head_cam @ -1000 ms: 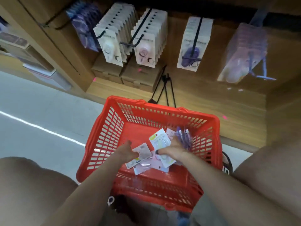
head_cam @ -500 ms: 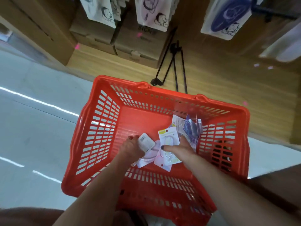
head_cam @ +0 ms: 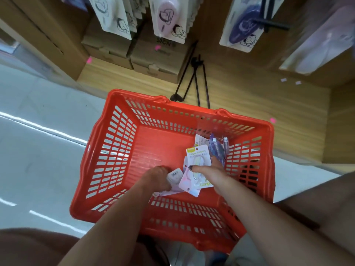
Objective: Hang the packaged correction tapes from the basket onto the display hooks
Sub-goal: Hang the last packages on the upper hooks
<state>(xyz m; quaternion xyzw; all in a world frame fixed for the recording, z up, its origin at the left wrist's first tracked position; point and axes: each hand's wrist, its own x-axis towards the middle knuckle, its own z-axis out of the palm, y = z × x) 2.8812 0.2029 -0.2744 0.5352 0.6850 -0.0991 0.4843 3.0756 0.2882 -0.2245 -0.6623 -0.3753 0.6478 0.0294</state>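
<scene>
A: Correction tapes [head_cam: 192,181], carded packs, sit in a loose pile on the floor of the red basket [head_cam: 115,150], toward its right wall. Only 1 view, the head cam, so that's all we get.

B: Hands?

A: Both down inside. Right hand [head_cam: 209,172] is gripping the top pack [head_cam: 197,162], thumb w/ dark nail pressed on the card face, fingers wrapped behind. Left hand [head_cam: 155,178] lies on the pile's left edge, fingers curled down at a small white pack [head_cam: 174,174]. It looks like a pinch, but the fingertips are hidden, so can't be sure.

B: Which way does the held pack point?

A: Long axis runs away from the person, toward the shelf. Its punched hole end is the far end, the wrist is at the near end. My read: that suits a lift up and forward, hole leading onto a hook.

B: Where are the hooks?

A: Display hooks [head_cam: 269,24] are above and beyond the basket's far rim, well apart from the hands. 3 rows of hung packs show, a white row [head_cam: 109,18], a pink row [head_cam: 167,20] and a purple row [head_cam: 242,25]. Which row matches the held pack, can't tell.

B: Nearer hand?

A: Right, it's holding the pack. 2 or more purple packs [head_cam: 217,148] lean just beyond it against the right wall.

B: Other stuff?

A: Cardboard boxes [head_cam: 153,58] under the rows, spare black hooks [head_cam: 194,77] lying on the wooden ledge.
</scene>
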